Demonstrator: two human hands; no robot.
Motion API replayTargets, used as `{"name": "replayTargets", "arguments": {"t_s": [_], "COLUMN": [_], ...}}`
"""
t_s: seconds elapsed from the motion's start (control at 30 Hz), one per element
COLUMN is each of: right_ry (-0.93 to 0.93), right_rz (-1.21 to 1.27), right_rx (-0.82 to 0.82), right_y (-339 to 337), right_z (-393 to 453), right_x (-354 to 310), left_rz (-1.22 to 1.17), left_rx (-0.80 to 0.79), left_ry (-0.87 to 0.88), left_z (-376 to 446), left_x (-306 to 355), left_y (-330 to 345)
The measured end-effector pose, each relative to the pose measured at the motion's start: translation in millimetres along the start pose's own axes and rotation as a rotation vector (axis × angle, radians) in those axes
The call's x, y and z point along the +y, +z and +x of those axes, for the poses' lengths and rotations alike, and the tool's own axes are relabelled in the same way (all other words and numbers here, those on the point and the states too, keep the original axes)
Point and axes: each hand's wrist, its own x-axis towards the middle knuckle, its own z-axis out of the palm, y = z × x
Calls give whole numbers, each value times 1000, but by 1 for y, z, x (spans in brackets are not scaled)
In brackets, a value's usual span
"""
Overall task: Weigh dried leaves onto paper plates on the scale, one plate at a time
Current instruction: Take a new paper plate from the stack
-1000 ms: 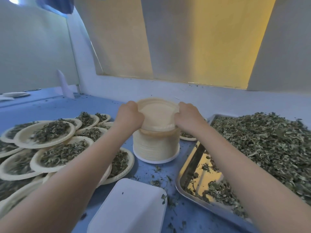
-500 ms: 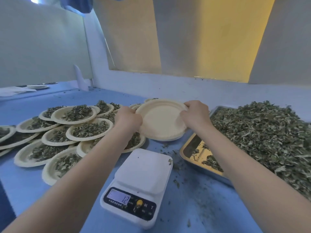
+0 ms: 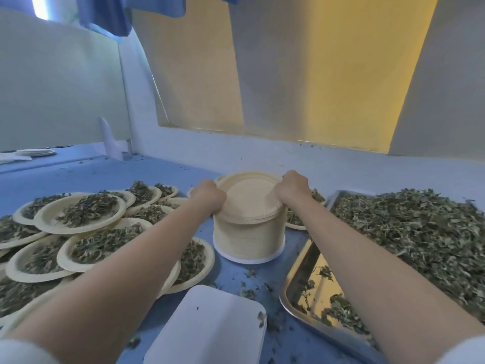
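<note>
Both hands on the plate stack; scale platform bare, no plate on it yet.

Left hand and right hand have fingers curled over opposite rims of the top plate of the plate stack, which stands mid-desk toward the back edge, between the filled plates on the left side and the steel tray of dried leaves on the right. Scale sits at the front edge, its top bare apart from a few crumbs. Risks, as judged: thin nested plates may lift two at once, throwing off the tare; a sideways pull could tip the tall stack onto the neighbouring filled plates; either forearm crossing low could brush leaves off the nearest filled plate or the heaped tray; crumbs on the scale could skew the reading.
</note>
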Motion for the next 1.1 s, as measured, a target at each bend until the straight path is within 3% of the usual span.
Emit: {"name": "replayTargets", "arguments": {"t_s": [0.27, 0.5, 0.6, 0.73, 0.87, 1.0, 1.1], "right_ry": [27, -58, -81, -127, -194, -216, -207], "right_rz": [34, 40, 88, 109, 98, -23, -101], "right_rx": [2, 68, 133, 103, 31, -33, -52], "right_y": [7, -1, -9, -18, -11, 7, 19], "right_z": [27, 15, -5, -54, -115, -171, -194], "right_x": [14, 16, 8, 5, 10, 20, 28], "left_rz": [-68, -375, -541, -740, -674, -605, -401], "left_rx": [-4, 48, 94, 121, 158, 89, 69], "left_ry": [-21, -45, -46, -38, -17, -133, -128], "left_z": [28, 23, -2, -48, -113, -166, -185], "left_x": [4, 8, 5, -14, -45, -80, -104], "left_y": [27, 20, 12, -3, -22, -28, -23]}}
